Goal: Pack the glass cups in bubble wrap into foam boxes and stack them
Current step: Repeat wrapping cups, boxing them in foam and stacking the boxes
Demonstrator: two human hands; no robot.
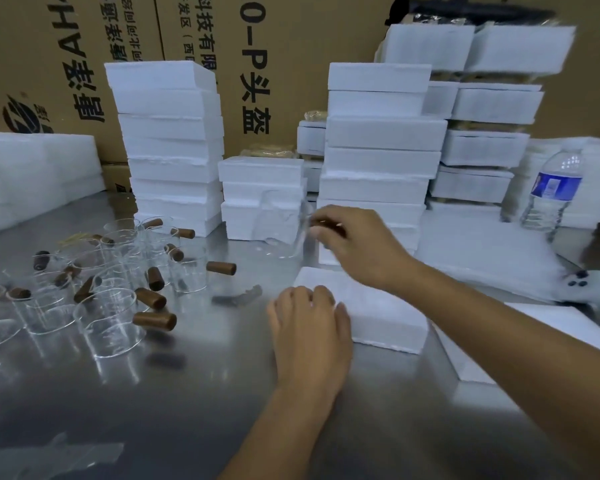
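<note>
**One cup in hand, one foam box pinned**

Our right hand (357, 244) pinches the brown wooden handle of a glass cup (284, 226), fingers closed on it, and carries the cup in the air above the steel table (361, 427), in front of the foam stacks. We judge the handle grip is chosen because the clear wall is slick and would take fingerprints. Whether this cup has any bubble wrap on it we cannot tell; it looks bare and is blurred.

Our left hand (309, 323) rests curled, palm down, on the near left corner of a foam box (378, 310) lying flat toward the middle of the table. It holds nothing; it seems to press the light foam so it will not slide while the cup comes over.

To the left, a crowd of glass cups (111, 296) with wooden handles stands close together near the table's left edge, waiting their turn. Along the back edge rise stacks of foam boxes (170, 143), set against cardboard cartons (66, 57), probably so finished boxes stay out of the working space. A water bottle (551, 192) stands toward the back right corner.
</note>
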